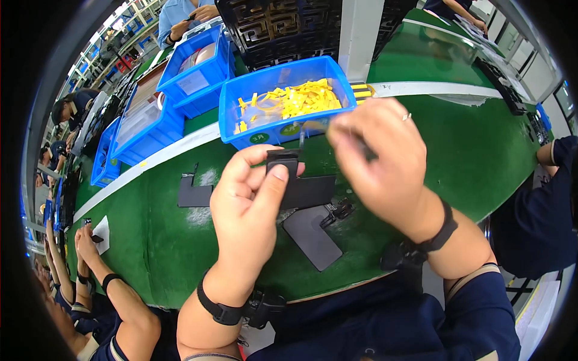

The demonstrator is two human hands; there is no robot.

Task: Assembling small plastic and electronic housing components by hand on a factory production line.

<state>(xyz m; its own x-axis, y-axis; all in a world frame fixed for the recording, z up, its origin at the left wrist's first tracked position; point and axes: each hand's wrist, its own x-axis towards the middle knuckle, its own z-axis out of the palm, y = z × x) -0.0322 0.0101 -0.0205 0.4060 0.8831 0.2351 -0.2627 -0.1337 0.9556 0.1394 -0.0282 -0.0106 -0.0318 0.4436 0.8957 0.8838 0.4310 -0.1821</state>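
Note:
My left hand [247, 204] grips a flat black L-shaped piece [310, 191], which looks like a battery pack, with the thumb across its upper arm. A short dark lead [302, 139] sticks up from its top edge. My right hand [382, 156], smeared by motion, pinches what seems to be a thin yellowish strip [316, 125] close to that lead. Below, on the green table, lies a second L-shaped piece [314, 239] with a coiled black cable [342, 210]. Left of my left hand is another such piece [195, 194].
Just beyond my hands stands a blue bin [241, 137] of yellow strips [310, 98]. More blue bins [147, 139] stand at the far left, beside a pale rail [150, 161]. A white post [360, 42] and black trays [280, 33] rise behind. Co-workers sit on both sides.

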